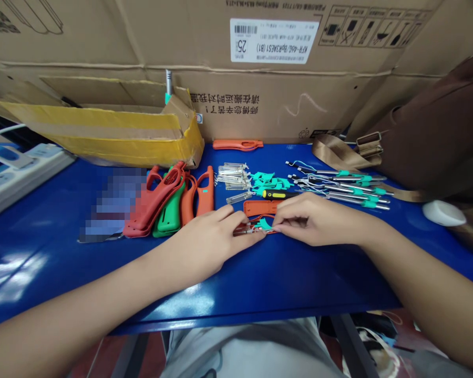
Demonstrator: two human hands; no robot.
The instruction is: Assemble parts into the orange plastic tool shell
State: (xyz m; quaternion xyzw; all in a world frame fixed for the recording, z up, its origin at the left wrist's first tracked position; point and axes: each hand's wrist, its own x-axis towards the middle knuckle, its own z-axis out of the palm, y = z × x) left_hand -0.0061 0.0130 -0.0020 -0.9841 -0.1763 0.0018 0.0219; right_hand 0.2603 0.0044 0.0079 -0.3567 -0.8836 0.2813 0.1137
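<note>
On the blue table, an orange plastic handle shell (270, 216) lies between my hands. A teal trigger piece (264, 224) and a small clear part sit in it. My left hand (215, 236) has its thumb and fingers closed round the shell's left end, covering part of it. From the right, my right hand (315, 219) pinches close beside the teal piece; whatever its fingertips hold is hidden. Just behind the shell lie another orange shell half (256, 208) and a yellow-and-black screwdriver (278, 194), partly behind my right hand.
Clear plastic parts (234, 177), teal pieces (270, 181) and metal rods with wires (355, 189) lie behind. Red handle shells (157, 202) and a green one (169, 218) are left, near a taped carton (142, 142) and power strip (27, 173). A large cardboard box (150, 47) stands behind.
</note>
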